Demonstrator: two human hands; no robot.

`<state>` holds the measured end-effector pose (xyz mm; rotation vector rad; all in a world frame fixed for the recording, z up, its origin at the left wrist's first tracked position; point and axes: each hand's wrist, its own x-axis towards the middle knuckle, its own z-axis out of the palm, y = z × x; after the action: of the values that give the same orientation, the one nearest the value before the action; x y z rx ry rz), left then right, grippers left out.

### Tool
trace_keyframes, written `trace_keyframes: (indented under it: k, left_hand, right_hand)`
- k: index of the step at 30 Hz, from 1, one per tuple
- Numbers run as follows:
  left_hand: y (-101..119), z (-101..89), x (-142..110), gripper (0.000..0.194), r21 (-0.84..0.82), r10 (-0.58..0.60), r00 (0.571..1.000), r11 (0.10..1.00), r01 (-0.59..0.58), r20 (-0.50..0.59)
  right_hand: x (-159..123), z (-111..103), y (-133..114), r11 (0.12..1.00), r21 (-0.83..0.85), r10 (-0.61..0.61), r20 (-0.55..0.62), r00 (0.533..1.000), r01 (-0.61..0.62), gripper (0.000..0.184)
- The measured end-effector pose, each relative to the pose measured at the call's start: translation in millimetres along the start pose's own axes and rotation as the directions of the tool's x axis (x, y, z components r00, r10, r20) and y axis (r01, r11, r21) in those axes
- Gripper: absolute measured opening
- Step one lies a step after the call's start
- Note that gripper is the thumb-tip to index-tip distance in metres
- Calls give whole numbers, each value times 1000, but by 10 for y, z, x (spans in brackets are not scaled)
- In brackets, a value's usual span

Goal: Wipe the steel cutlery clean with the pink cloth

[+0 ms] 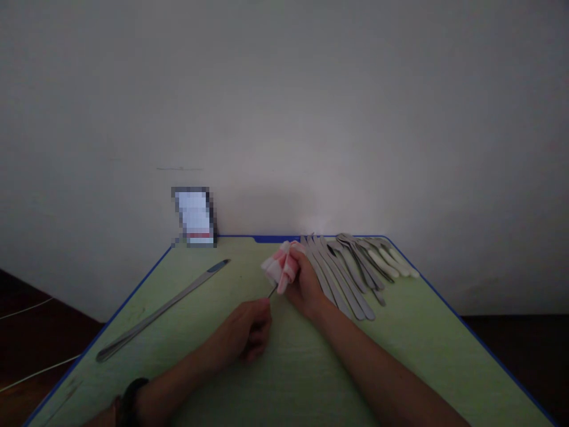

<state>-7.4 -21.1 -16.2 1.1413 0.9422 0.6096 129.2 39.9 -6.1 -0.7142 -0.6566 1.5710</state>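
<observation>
My left hand (pixel 244 332) is closed in a pinch on the end of a thin metal utensil handle (pixel 272 291), low over the middle of the table. A pink-and-white cloth (pixel 278 265) wraps the other end of that utensil, so its kind is hidden. Closed around the cloth is my right hand (pixel 306 283), just left of a row of long metal cutlery (pixel 340 279). Left of my hands, a long slim piece of metal cutlery (pixel 164 311) lies slanted, its shiny tip toward the wall.
Metal spoons (pixel 351 243) and several pieces with white handles (pixel 391 261) lie at the back right of the green table (pixel 302 379). A pixelated phone-like screen (pixel 195 216) leans on the wall (pixel 284 118) at the back left. Blue edging borders the tabletop.
</observation>
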Motion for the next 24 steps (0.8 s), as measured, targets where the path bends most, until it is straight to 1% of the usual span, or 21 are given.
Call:
trace_keyframes:
  k: [2, 3, 5, 8, 10, 12, 14, 15, 16, 18, 20, 22, 24]
  left_hand:
    - [10, -10, -14, 48, 10, -14, 1000, 1000, 14, 24]
    - [18, -11, -23, 47, 15, -12, 999, 1000, 11, 35]
    - [31, -4, -39, 43, 17, 12, 999, 1000, -13, 45]
    - [35, 13, -49, 34, -14, 34, 999, 999, -33, 33]
    - [28, 22, -46, 33, -29, 30, 999, 999, -29, 17]
    - [22, 28, -44, 37, -14, 23, 1000, 1000, -23, 1]
    - [31, 33, -56, 39, 36, 23, 1000, 999, -23, -9]
    - [45, 36, -69, 39, 88, 30, 1000, 996, -29, -1]
    - [65, 39, -87, 39, 163, 39, 999, 986, -42, 17]
    - [118, 44, -131, 39, 339, 47, 996, 938, -69, 73]
    - [166, 43, -171, 38, 444, 23, 991, 892, -79, 131]
    - [185, 35, -192, 35, 435, -4, 987, 898, -66, 159]
    - [167, 24, -184, 29, 362, 6, 986, 930, -66, 165]
  right_hand:
    - [2, 6, -15, 986, 162, 48, -29, 998, -43, 20]
    - [1, 7, -16, 977, 208, 66, -32, 997, -57, 19]
    - [-6, 4, -4, 980, 187, 80, -24, 996, -74, 19]
    - [-24, -19, 46, 992, 33, 121, 8, 993, -121, 21]
    - [-34, -39, 79, 989, -66, 133, 39, 990, -130, 24]
    - [-39, -49, 94, 986, -117, 126, 59, 990, -119, 25]
    - [-34, -45, 83, 988, -110, 119, 50, 992, -113, 26]
    - [-29, -39, 67, 990, -81, 117, 35, 992, -114, 26]
    - [-23, -30, 48, 992, -39, 118, 15, 993, -117, 27]
    - [-9, -12, 9, 990, 70, 127, -28, 992, -125, 27]
    - [1, 1, -16, 981, 139, 142, -52, 989, -133, 27]
    - [5, 7, -17, 981, 125, 157, -51, 986, -149, 27]
    - [-2, 7, 4, 987, 57, 155, -50, 987, -153, 29]
